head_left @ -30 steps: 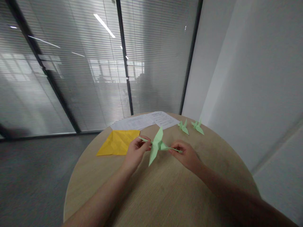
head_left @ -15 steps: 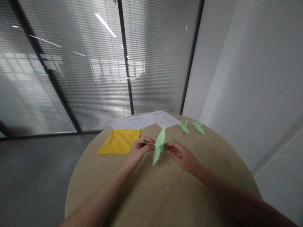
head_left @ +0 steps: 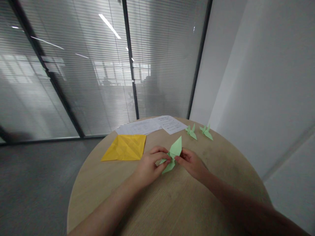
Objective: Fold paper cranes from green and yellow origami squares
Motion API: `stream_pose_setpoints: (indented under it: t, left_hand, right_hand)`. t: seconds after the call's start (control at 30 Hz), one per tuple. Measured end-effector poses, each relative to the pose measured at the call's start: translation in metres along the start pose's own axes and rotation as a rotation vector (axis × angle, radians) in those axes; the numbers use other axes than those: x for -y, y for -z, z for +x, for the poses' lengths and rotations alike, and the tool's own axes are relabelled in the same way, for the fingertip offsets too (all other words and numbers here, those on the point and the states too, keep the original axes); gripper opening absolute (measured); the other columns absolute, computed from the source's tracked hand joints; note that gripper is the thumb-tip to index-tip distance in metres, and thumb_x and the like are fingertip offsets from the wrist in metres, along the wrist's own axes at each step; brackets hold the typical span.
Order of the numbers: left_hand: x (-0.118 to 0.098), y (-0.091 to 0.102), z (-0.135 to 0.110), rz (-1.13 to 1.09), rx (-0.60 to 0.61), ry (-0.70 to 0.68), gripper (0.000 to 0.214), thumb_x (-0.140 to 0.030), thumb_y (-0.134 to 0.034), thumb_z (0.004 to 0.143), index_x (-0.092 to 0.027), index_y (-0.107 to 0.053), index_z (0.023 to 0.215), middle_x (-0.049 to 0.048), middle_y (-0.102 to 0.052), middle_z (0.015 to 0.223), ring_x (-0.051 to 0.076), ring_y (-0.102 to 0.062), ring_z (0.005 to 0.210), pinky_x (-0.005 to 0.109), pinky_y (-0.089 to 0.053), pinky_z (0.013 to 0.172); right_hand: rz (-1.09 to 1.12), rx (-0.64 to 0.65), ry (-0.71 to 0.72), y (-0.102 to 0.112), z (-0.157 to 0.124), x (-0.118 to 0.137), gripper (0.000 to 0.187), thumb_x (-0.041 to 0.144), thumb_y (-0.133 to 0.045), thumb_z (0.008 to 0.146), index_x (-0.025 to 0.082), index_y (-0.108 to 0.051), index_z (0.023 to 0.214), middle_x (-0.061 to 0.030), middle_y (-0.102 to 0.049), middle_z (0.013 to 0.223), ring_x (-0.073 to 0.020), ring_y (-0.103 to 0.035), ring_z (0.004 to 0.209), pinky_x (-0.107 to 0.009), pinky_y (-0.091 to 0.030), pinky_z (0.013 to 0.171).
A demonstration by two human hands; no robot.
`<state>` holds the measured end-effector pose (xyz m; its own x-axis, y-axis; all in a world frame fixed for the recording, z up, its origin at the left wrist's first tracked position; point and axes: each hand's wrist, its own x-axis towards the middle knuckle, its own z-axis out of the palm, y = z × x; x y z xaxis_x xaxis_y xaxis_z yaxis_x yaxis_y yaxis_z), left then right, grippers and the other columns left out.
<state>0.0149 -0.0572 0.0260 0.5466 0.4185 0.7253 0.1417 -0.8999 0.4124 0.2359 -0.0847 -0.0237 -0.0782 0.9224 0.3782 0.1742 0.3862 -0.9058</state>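
Note:
Between my two hands is a light green paper crane (head_left: 176, 148), held over the middle of the round table with its wings spread. My left hand (head_left: 154, 164) pinches its left side, and the fingers cover part of the body. At the crane's right side, the thumb and fingers of my right hand (head_left: 190, 161) are closed on the paper. One wing points up and away from me, the other down toward me. Two finished-looking green paper cranes, a left one (head_left: 191, 132) and a right one (head_left: 206, 132), stand farther back on the right.
A creased yellow paper sheet (head_left: 126, 148) lies left of my hands. Behind it, printed white sheets (head_left: 140, 126) overlap at the far edge of the wooden table (head_left: 162, 209). Beyond stand a glass partition with blinds (head_left: 105, 98) and, on the right, a white wall (head_left: 265, 82).
My left hand has moved right, over the crane's body, and its fingers now cover more of it. The crane has tilted, its upper wing shifting right. The other papers stay put.

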Motion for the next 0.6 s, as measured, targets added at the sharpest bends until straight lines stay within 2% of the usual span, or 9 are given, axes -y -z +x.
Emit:
stream_pose_setpoints:
  t: [0.1,0.17,0.3,0.43,0.5,0.6]
  left_hand:
    - [-0.0011,-0.0012,-0.0012,0.030,0.015,-0.031,0.014,-0.015,-0.065,0.093,-0.021,-0.076,0.099,0.0093,-0.073,0.108,0.019,-0.072,0.096,0.032,-0.059,0.084]
    - [-0.0001,-0.0026,-0.0020,0.028,0.003,-0.003,0.017,-0.017,-0.066,0.092,-0.022,-0.074,0.107,0.0097,-0.074,0.110,0.021,-0.072,0.101,0.035,-0.059,0.089]
    - [0.0042,-0.0075,-0.0038,-0.068,-0.057,0.216,0.037,-0.023,-0.071,0.088,-0.020,-0.064,0.124,0.0114,-0.076,0.114,0.024,-0.074,0.106,0.042,-0.059,0.095]
    - [0.0074,-0.0081,-0.0028,-0.189,-0.057,0.390,0.026,-0.030,-0.069,0.090,-0.018,-0.064,0.112,0.0108,-0.077,0.108,0.024,-0.075,0.103,0.040,-0.060,0.094]
    - [0.0081,-0.0057,-0.0013,-0.166,-0.020,0.411,0.020,-0.033,-0.066,0.092,-0.018,-0.067,0.106,0.0098,-0.078,0.106,0.024,-0.075,0.101,0.039,-0.059,0.092]
    - [0.0089,-0.0027,-0.0005,-0.102,0.047,0.381,0.020,-0.033,-0.065,0.093,-0.020,-0.072,0.107,0.0079,-0.079,0.104,0.024,-0.075,0.097,0.037,-0.058,0.088]
  right_hand:
    - [0.085,-0.003,-0.028,0.0005,0.0025,0.0016,0.032,0.050,-0.075,0.085,0.021,-0.070,0.099,-0.0046,-0.071,0.090,-0.0187,-0.064,0.081,-0.032,-0.052,0.074]
    - [0.119,-0.013,-0.046,0.0007,0.0037,0.0030,0.035,0.052,-0.077,0.082,0.020,-0.072,0.098,-0.0047,-0.071,0.088,-0.0179,-0.063,0.077,-0.031,-0.051,0.070]
    - [0.133,-0.021,-0.091,-0.0007,0.0033,0.0046,0.037,0.055,-0.078,0.080,0.020,-0.072,0.089,-0.0027,-0.066,0.076,-0.0165,-0.058,0.070,-0.030,-0.050,0.065]
    - [0.152,-0.014,-0.100,-0.0025,0.0018,0.0072,0.037,0.055,-0.078,0.081,0.019,-0.072,0.086,-0.0020,-0.064,0.073,-0.0161,-0.058,0.069,-0.030,-0.050,0.067]
    - [0.165,-0.010,-0.095,-0.0025,0.0018,0.0087,0.036,0.054,-0.078,0.081,0.019,-0.071,0.083,-0.0020,-0.065,0.072,-0.0156,-0.058,0.068,-0.030,-0.051,0.067]
    - [0.171,0.008,-0.074,-0.0018,0.0021,0.0099,0.036,0.055,-0.078,0.082,0.019,-0.071,0.080,-0.0021,-0.066,0.072,-0.0154,-0.059,0.067,-0.029,-0.052,0.066]
